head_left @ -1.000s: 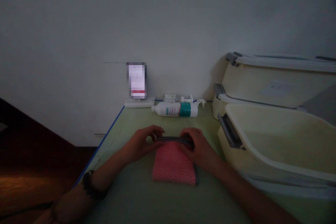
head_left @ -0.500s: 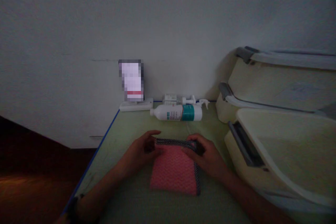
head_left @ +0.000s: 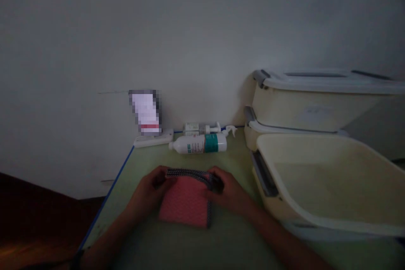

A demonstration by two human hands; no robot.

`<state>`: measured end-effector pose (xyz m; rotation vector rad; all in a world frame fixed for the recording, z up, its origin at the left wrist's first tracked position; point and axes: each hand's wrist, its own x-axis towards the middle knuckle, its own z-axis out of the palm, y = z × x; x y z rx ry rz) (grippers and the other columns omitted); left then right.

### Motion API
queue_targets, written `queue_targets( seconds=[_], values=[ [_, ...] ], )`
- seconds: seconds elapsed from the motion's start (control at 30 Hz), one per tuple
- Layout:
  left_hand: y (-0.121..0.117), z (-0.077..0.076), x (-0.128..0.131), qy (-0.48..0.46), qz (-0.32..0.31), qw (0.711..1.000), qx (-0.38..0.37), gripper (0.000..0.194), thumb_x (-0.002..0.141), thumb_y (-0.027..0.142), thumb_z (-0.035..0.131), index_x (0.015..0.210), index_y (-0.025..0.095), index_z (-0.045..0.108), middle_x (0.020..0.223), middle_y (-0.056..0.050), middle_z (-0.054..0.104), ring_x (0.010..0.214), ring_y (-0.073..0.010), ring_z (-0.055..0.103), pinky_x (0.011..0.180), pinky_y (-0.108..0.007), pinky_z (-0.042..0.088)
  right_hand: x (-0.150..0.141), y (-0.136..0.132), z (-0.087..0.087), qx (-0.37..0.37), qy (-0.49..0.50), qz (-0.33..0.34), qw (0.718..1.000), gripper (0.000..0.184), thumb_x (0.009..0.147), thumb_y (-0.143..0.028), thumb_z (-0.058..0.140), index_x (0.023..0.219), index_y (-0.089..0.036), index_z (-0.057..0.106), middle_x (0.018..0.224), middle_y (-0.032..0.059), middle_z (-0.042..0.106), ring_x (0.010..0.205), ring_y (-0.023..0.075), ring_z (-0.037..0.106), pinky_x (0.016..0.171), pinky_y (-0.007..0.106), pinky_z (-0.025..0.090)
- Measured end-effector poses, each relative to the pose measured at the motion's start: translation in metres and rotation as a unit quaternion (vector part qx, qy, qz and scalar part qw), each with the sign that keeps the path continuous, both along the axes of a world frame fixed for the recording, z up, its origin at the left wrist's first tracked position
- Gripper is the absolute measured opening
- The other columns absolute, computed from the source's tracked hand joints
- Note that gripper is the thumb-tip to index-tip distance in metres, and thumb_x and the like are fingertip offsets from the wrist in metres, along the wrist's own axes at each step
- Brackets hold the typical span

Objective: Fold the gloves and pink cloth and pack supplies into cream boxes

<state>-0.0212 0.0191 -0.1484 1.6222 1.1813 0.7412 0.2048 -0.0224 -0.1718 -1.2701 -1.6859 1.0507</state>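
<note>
A folded pink cloth (head_left: 183,204) with black-and-white checked edging lies in front of me on the green table. Its far edge, where the layers of edging stack up, is lifted a little and bowed. My left hand (head_left: 155,186) pinches the far left corner, thumb on the near side and fingers behind. At the far right corner, my right hand (head_left: 223,187) grips the cloth with its thumb across the pink face. The fingertips of both hands are partly hidden behind the cloth.
Beyond the cloth a white bottle with a green label (head_left: 198,144) lies on its side, with a pump bottle (head_left: 192,128) behind it. A phone (head_left: 146,112) leans upright on a white stand (head_left: 155,138). An open cream bin (head_left: 268,145) and stacked lidded bins (head_left: 284,105) fill the right.
My left hand has closed on the far left corner of the cloth. The far edge now bows upward between my hands. The view has shifted, moving everything left and the background lower.
</note>
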Motion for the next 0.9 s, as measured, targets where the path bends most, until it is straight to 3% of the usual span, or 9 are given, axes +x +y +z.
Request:
queue_targets(
  seconds=[0.23,0.37,0.53,0.9],
  values=[
    [0.004,-0.008,-0.006,-0.014,-0.082,0.996,0.044,0.029,0.073,0.034,0.062,0.094,0.017,0.051,0.079,-0.002,0.066,0.074,-0.0159,0.062,0.065,-0.026,0.048,-0.002,0.006,-0.002,0.073,-0.033,-0.039,0.996,0.016,0.071,-0.029,0.059,0.08,-0.018,0.05,0.065,-0.0036,0.052,0.06,0.0118,0.047,0.055,0.023,0.036],
    [0.008,-0.009,0.001,-0.007,-0.081,0.996,0.04,0.03,0.068,0.034,0.066,0.089,0.015,0.054,0.076,-0.001,0.064,0.069,-0.0157,0.061,0.061,-0.025,0.048,0.0,0.007,-0.004,0.1,-0.022,-0.066,0.993,0.016,0.07,-0.027,0.058,0.082,-0.018,0.052,0.072,-0.0016,0.056,0.067,0.0136,0.051,0.061,0.024,0.038],
    [0.011,-0.006,0.006,-0.034,-0.117,0.992,0.014,0.028,0.07,0.03,0.065,0.092,0.014,0.056,0.088,-0.004,0.066,0.081,-0.0173,0.062,0.071,-0.027,0.048,0.005,0.005,-0.005,0.111,-0.02,-0.075,0.991,0.018,0.07,-0.028,0.058,0.083,-0.018,0.053,0.073,-0.001,0.058,0.066,0.0136,0.052,0.06,0.025,0.039],
    [0.018,-0.008,0.0,-0.087,-0.183,0.978,-0.044,0.026,0.074,0.026,0.063,0.096,0.013,0.056,0.093,-0.007,0.066,0.086,-0.0186,0.062,0.079,-0.033,0.046,-0.005,0.013,-0.004,0.092,-0.079,-0.119,0.985,0.015,0.072,-0.029,0.054,0.081,-0.016,0.055,0.067,0.0002,0.057,0.061,0.0155,0.053,0.056,0.026,0.038]
  ],
)
